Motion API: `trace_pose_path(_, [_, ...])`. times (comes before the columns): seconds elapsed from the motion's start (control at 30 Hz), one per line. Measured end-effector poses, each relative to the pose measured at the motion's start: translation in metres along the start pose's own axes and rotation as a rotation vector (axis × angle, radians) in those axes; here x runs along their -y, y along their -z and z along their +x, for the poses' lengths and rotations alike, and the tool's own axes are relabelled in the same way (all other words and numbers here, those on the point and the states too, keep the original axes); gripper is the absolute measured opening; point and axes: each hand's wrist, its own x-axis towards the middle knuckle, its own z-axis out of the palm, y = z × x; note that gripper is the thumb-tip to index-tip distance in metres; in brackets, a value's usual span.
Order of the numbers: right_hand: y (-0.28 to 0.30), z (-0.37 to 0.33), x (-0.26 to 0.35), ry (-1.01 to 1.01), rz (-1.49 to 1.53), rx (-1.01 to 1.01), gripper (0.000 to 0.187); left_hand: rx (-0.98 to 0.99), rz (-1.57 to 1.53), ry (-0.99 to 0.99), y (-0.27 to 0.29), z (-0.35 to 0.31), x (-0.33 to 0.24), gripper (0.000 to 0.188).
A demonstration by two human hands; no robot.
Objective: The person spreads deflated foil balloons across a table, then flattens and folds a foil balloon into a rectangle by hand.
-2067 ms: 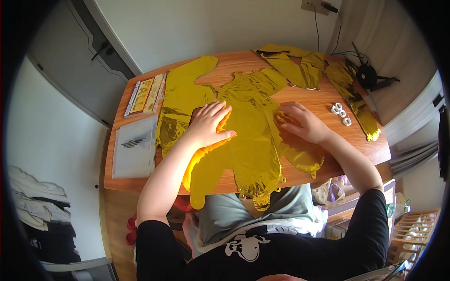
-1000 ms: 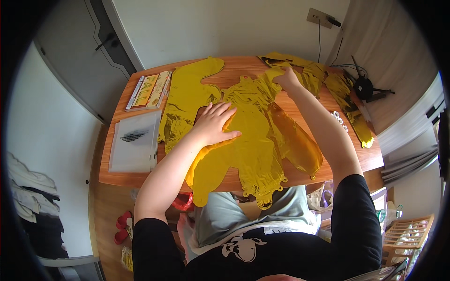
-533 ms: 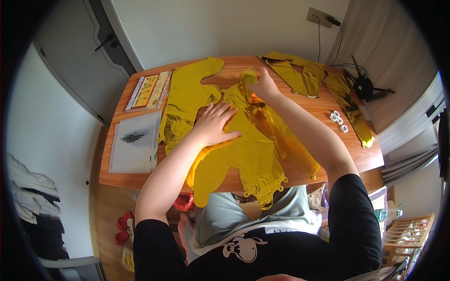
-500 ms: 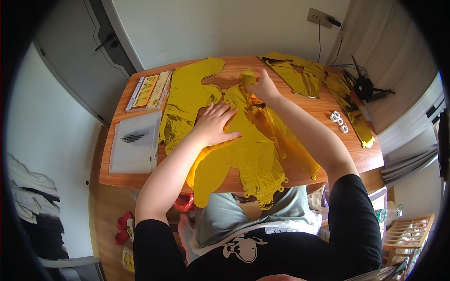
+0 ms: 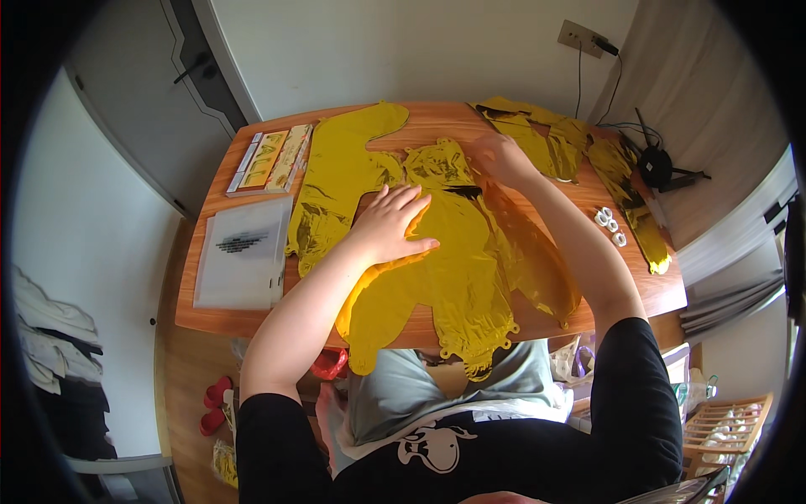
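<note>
A flat, uninflated gold foil balloon (image 5: 457, 252) lies across the middle of the table, its lower end hanging over the near edge. My left hand (image 5: 390, 228) rests on its left part with fingers spread, pressing the foil flat. By the foil's upper right corner is my right hand (image 5: 502, 160), blurred, its fingers bent; whether it grips anything I cannot tell. An orange-gold, see-through-looking part of the foil (image 5: 529, 252) spreads beneath my right forearm. To the left lies another flat gold foil balloon (image 5: 340, 160), partly next to the middle one.
More gold foil (image 5: 546, 139) lies at the far right, with a long gold strip (image 5: 621, 193) by the right edge. Small white rolls (image 5: 610, 223), a black router (image 5: 655, 165), a flat printed box (image 5: 267, 160) and a translucent folder (image 5: 239, 269) also occupy the wooden table (image 5: 210, 315).
My right hand has moved right, away from the foil's top end. That end, bunched up before, now lies spread out. My left hand stays in place.
</note>
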Motion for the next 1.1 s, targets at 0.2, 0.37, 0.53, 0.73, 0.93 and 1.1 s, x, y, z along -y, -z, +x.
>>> trace_pose_path(0.2, [-0.021, -0.007, -0.017, 0.265, -0.162, -0.169, 0.036, 0.002, -0.002, -0.018, 0.001, 0.008, -0.006, 0.1])
trace_pose_path(0.37, [-0.023, 0.0, -0.009, 0.282, -0.168, -0.092, 0.032, -0.005, 0.002, -0.017, 0.001, 0.007, -0.005, 0.099])
trace_pose_path(0.53, [-0.027, -0.002, -0.003, 0.175, -0.246, -0.055, 0.037, -0.054, -0.01, -0.026, -0.003, 0.006, -0.005, 0.094])
trace_pose_path(0.73, [-0.039, -0.004, 0.002, 0.109, -0.298, -0.099, 0.046, -0.045, 0.0, -0.017, -0.001, 0.005, -0.005, 0.094])
trace_pose_path(0.93, [-0.038, -0.005, 0.004, 0.131, -0.355, -0.05, 0.054, -0.043, -0.01, -0.016, -0.001, 0.007, -0.008, 0.094])
trace_pose_path(1.1, [-0.037, -0.007, 0.013, 0.087, -0.437, 0.023, 0.062, -0.048, 0.008, -0.022, -0.001, 0.005, -0.006, 0.092])
